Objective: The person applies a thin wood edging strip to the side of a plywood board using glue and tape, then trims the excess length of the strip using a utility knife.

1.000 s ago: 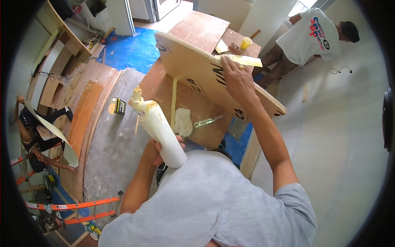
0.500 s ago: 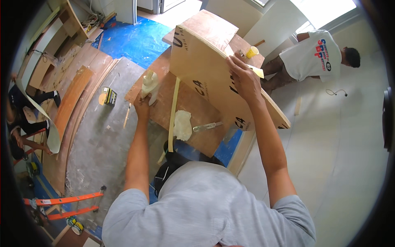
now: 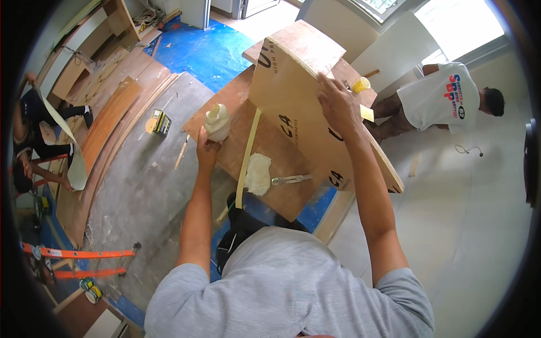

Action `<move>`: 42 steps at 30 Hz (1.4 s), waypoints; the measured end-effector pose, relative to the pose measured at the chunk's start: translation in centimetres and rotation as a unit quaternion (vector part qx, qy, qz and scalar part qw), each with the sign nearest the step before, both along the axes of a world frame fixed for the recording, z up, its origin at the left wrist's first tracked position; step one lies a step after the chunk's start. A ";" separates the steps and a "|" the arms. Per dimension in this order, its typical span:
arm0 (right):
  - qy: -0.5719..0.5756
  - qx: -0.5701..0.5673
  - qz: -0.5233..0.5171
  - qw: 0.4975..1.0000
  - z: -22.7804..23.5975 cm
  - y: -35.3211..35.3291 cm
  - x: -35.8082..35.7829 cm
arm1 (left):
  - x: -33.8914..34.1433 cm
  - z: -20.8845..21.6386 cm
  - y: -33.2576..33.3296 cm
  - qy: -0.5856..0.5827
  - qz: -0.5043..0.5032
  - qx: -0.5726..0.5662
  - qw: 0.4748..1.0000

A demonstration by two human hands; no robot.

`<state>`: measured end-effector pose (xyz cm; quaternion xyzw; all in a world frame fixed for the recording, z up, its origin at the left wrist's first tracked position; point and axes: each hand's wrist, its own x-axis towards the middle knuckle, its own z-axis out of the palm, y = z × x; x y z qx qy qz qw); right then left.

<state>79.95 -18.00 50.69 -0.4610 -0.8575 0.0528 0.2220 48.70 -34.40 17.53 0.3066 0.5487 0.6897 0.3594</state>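
My left hand (image 3: 206, 147) is closed around a cream-coloured plastic bottle (image 3: 218, 128) with a stubby top, held at the left edge of a brown plywood work surface (image 3: 228, 152). My right hand (image 3: 341, 107) grips the upper edge of a tan laminate-faced board (image 3: 293, 112) that stands tilted on that surface; its thumb is hidden. A long narrow yellowish strip (image 3: 248, 160) lies left of the board. Near me are a crumpled whitish sheet or bag (image 3: 258, 174) and a slim metallic tool (image 3: 291, 179), perhaps a cutter. Beyond my right hand is a yellow cup (image 3: 361, 85).
A person in a white shirt (image 3: 434, 96) stands at the right, back turned. At the far left another person holds a curved pale sheet (image 3: 65, 135). A tin (image 3: 159, 123) stands on the grey floor; an orange ladder (image 3: 84, 254) lies lower left. Blue sheeting (image 3: 197, 50) covers floor behind.
The whole view has shifted, so most things sit further right and lower. My left hand has raised the bottle a little. My right hand stays at the board's upper edge.
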 end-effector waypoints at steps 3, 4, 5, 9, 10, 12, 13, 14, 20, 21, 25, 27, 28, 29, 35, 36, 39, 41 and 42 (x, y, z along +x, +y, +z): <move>-0.006 0.010 0.039 0.999 0.1 1.9 -3.5 | 1.0 0.0 -2.3 0.064 0.079 -0.058 0.993; -0.009 0.011 0.048 0.999 0.2 2.6 -4.8 | 1.9 -0.1 -3.7 0.098 0.121 -0.085 0.984; -0.017 0.026 0.055 0.998 0.2 3.4 -6.2 | 2.4 -0.2 -4.8 0.159 0.134 -0.084 0.975; 0.015 0.041 0.043 0.998 -1.1 5.8 -7.7 | 6.3 2.7 -8.6 0.297 0.105 -0.128 0.940; 0.037 0.033 0.034 0.998 -1.4 6.2 -7.8 | 8.0 4.3 -9.0 0.304 0.081 -0.153 0.937; 0.052 0.024 -0.002 0.998 -1.0 5.7 -8.6 | 10.9 4.8 -9.7 0.425 0.034 -0.057 0.903; 0.061 0.018 -0.020 0.998 -1.0 5.4 -9.0 | 12.7 5.9 -9.7 0.390 -0.016 -0.038 0.920; 0.066 0.014 -0.028 0.997 -1.1 5.4 -9.2 | 14.4 7.0 -9.4 0.353 -0.068 -0.016 0.933; 0.086 0.001 -0.039 0.996 -0.4 5.1 -9.9 | 20.8 7.4 -6.5 0.552 -0.361 0.002 0.752; 0.089 -0.004 -0.031 0.996 -0.1 5.0 -9.8 | 21.8 6.4 -6.2 0.552 -0.334 0.004 0.764; 0.067 0.029 -0.049 0.996 -0.6 5.1 -10.5 | 24.0 3.1 -5.4 0.640 -0.249 -0.015 0.727; 0.072 0.022 -0.064 0.995 -0.7 5.1 -11.1 | 24.8 1.8 -4.7 0.620 -0.263 -0.051 0.738; 0.076 0.020 -0.071 0.994 -0.7 5.2 -11.4 | 25.0 1.3 -4.4 0.611 -0.268 -0.068 0.742; 0.078 -0.001 -0.074 0.994 -0.9 5.5 -11.5 | 25.2 0.9 -4.4 0.598 -0.267 -0.091 0.750; 0.240 -0.176 -0.091 0.951 -1.3 9.0 -10.0 | 26.4 0.9 -2.3 0.521 -0.215 -0.123 0.817; 0.236 -0.196 -0.090 0.948 -1.2 9.2 -10.5 | 26.7 -0.8 -2.0 0.516 -0.242 -0.115 0.814; 0.237 -0.232 -0.101 0.938 -0.4 9.4 -11.2 | 26.6 -1.2 -1.5 0.490 -0.272 -0.093 0.823; 0.253 -0.229 -0.113 0.933 -0.1 9.1 -11.3 | 25.7 0.9 -1.7 0.439 -0.293 -0.093 0.844; 0.250 -0.226 -0.117 0.934 -0.2 9.3 -11.2 | 24.3 3.3 -2.0 0.401 -0.312 -0.100 0.855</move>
